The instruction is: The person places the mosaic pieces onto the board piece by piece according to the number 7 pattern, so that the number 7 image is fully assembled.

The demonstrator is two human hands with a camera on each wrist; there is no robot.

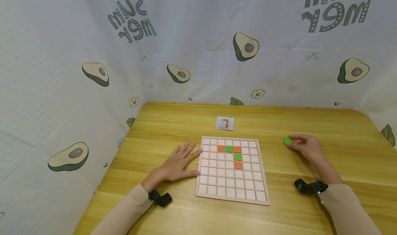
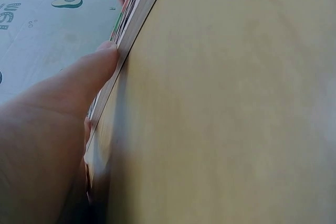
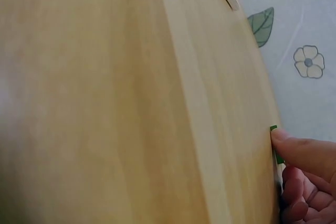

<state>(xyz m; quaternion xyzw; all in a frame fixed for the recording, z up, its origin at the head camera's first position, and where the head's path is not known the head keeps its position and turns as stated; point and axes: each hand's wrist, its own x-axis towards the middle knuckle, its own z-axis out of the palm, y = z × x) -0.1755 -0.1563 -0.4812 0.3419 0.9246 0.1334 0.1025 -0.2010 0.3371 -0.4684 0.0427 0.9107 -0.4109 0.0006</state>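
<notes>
A pale wooden grid board (image 1: pixel 231 183) lies on the table; near its top sit orange tiles (image 1: pixel 221 148) and green tiles (image 1: pixel 229 149) in an alternating hooked line. My left hand (image 1: pixel 183 159) lies flat on the table, fingers straight, touching the board's left edge; in the left wrist view the thumb (image 2: pixel 79 87) rests against the board's side (image 2: pixel 131 30). My right hand (image 1: pixel 302 146) sits to the right of the board with curled fingers pinching a loose green tile (image 1: pixel 287 140) on the tabletop. The right wrist view shows a fingertip (image 3: pixel 302 150) on that green tile (image 3: pixel 274 145).
A small pattern card (image 1: pixel 224 123) lies just beyond the board. The wooden table (image 1: pixel 341 131) is enclosed by avocado-print fabric walls (image 1: pixel 198 55) at the back and both sides. Black wrist cameras (image 1: pixel 310 186) sit on both forearms.
</notes>
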